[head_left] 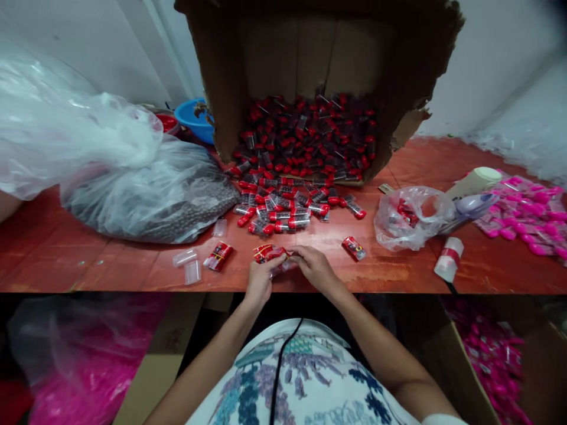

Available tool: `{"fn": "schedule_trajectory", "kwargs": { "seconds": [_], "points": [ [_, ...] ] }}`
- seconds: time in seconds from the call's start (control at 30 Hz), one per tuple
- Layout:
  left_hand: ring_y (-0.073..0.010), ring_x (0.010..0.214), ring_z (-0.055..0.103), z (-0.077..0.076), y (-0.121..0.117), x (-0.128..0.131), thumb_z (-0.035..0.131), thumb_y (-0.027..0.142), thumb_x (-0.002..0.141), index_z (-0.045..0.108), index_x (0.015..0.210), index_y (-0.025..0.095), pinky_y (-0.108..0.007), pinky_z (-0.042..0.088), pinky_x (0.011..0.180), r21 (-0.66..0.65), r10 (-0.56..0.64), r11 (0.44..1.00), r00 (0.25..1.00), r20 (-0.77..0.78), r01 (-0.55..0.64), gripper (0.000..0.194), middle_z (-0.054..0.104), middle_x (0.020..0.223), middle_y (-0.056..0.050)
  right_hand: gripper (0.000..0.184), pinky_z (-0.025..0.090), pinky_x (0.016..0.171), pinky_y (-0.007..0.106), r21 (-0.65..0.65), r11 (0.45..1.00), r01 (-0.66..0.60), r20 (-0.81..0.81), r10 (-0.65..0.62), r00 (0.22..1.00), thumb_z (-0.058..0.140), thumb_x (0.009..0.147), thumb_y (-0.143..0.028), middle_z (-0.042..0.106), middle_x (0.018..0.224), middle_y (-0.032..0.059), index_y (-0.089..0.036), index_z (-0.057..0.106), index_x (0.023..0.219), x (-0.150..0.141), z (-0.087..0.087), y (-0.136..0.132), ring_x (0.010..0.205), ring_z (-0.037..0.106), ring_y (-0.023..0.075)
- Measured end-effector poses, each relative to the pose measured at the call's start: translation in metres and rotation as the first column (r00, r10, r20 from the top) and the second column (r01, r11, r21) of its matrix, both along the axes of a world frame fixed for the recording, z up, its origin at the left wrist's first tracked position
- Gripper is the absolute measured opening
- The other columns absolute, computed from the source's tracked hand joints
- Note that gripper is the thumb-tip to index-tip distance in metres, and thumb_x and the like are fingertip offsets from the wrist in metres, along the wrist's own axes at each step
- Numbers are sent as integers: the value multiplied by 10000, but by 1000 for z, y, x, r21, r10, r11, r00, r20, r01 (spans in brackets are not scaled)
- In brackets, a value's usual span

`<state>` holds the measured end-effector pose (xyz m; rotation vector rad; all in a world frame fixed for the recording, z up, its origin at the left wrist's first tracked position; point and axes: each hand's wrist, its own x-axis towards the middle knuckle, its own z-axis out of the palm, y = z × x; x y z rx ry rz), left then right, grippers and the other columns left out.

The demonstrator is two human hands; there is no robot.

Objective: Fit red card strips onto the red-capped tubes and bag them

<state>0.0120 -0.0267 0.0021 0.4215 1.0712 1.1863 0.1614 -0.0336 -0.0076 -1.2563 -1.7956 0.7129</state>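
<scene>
My left hand (260,280) and my right hand (315,267) meet at the front edge of a red-brown table (88,260). Both are closed on a small red packet (269,254) with a clear wrapper, held between the fingertips. A pile of small red-capped clear tubes (283,206) lies just beyond my hands and spills from a tipped cardboard box (310,71). Two more red packets lie flat on the table, one to the left (218,256) and one to the right (354,248).
A large clear plastic bag of dark pieces (146,195) fills the left of the table. A small clear bag (410,217), a white bottle (472,183), a tape roll (448,260) and pink items (527,212) are at the right. Pink goods sit below the table.
</scene>
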Motion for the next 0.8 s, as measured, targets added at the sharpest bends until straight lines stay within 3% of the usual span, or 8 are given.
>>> {"fn": "schedule_trajectory", "kwargs": {
  "seconds": [0.07,0.17,0.27,0.33,0.4,0.53,0.67,0.8],
  "points": [
    [-148,593,662,0,5,-6,831,118,500,679,789,122,-244,537,580,-48,51,998,999,18,-50,326,703,682,-22,339,466,854,350,52,999,14,128,-20,992,445,880,-118,670,1013,52,-261,629,1125,6,-3,21,948,586,203],
    [-139,574,656,0,13,-10,799,97,565,661,754,121,-229,535,544,-160,94,984,992,89,-79,236,692,674,-25,379,380,976,439,155,978,137,328,-182,927,474,862,-99,608,1189,92,-245,613,1184,15,-8,53,1108,488,259],
    [-141,572,655,2,19,-13,748,90,653,643,728,127,-235,543,528,-260,110,963,980,164,-65,134,688,681,-36,334,358,992,454,161,974,160,362,-209,908,479,870,-122,610,1192,108,-211,642,1148,21,-9,66,1130,466,273],
    [-138,564,651,5,21,-14,714,94,701,632,720,134,-236,542,513,-304,124,951,972,199,-60,93,684,681,-36,283,390,958,432,137,972,189,249,-218,944,482,889,-189,650,1094,100,-206,658,1110,20,-6,56,1073,509,260],
    [-134,574,652,7,22,-14,690,93,729,627,720,137,-233,544,523,-318,144,946,963,227,-66,77,685,691,-37,289,441,896,394,68,967,246,24,-248,969,480,902,-265,657,1062,77,-220,628,1145,15,0,35,1004,558,232],
    [-122,595,653,7,23,-8,687,81,731,621,711,138,-229,552,580,-299,161,951,953,256,-81,89,682,693,-28,322,511,753,318,-177,953,246,-396,-298,869,503,886,-353,652,1079,52,-231,595,1169,-5,7,-15,907,614,191],
    [-124,592,647,6,23,4,690,64,717,622,703,132,-235,548,594,-273,167,957,954,247,-97,97,677,669,-23,324,530,668,280,-291,928,235,-515,-359,779,561,846,-379,663,1053,54,-217,623,1119,-18,2,-37,868,626,183],
    [-131,590,643,6,21,13,690,62,707,631,703,119,-246,545,604,-234,145,968,959,244,-86,82,682,660,-30,324,537,699,284,-289,923,255,-505,-373,779,563,845,-378,659,1060,52,-222,625,1121,-18,-4,-38,893,624,182]
  ]
}}
